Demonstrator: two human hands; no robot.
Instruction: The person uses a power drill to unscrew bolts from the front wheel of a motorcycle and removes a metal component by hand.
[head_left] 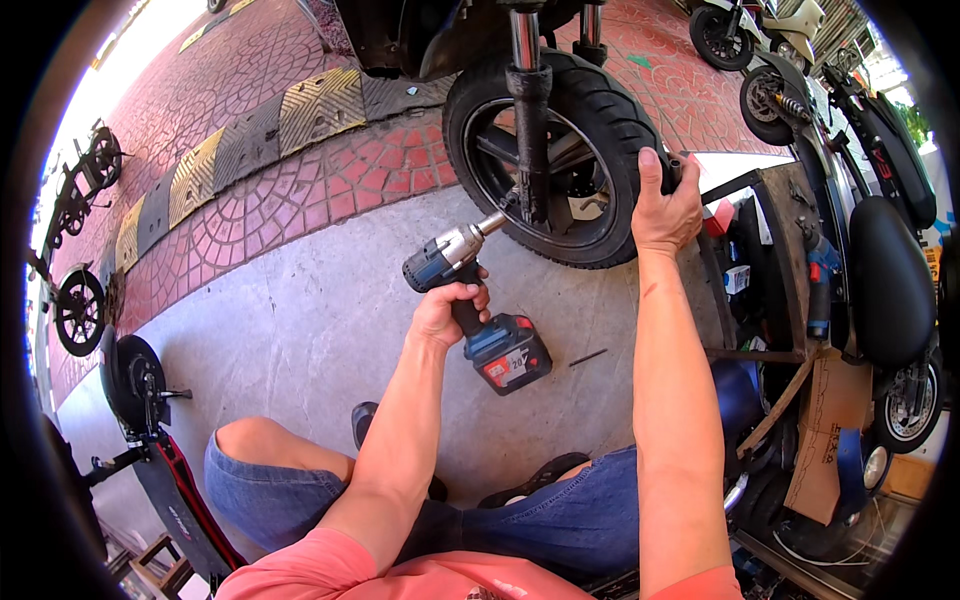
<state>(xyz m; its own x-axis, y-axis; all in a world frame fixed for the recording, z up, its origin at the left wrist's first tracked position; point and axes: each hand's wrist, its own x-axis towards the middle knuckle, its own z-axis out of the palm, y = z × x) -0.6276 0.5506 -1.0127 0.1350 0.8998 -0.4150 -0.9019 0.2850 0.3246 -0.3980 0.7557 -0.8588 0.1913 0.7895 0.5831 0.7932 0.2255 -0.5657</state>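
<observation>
My left hand [450, 307] is wrapped round the grip of a blue and silver cordless impact wrench [445, 255]. The wrench's battery pack [508, 355] hangs low, and its socket end reaches the axle at the foot of the front fork [530, 130]. Beside the right edge of the black tyre [600, 105], my right hand [667, 212] is closed round a small dark cylindrical piece [673, 170], mostly hidden by the fingers. Whether this hand also touches the tyre, I cannot tell. The spoked wheel [497, 145] stands upright under the scooter's fork.
A thin dark rod [588, 357] lies on the concrete floor [290, 330]. To the right stand a metal-framed tool rack [785, 200], another blue power tool [820, 285], a cardboard box [830, 430] and parked scooters [890, 285]. A kick scooter [165, 480] is at left, a striped speed bump [320, 105] beyond.
</observation>
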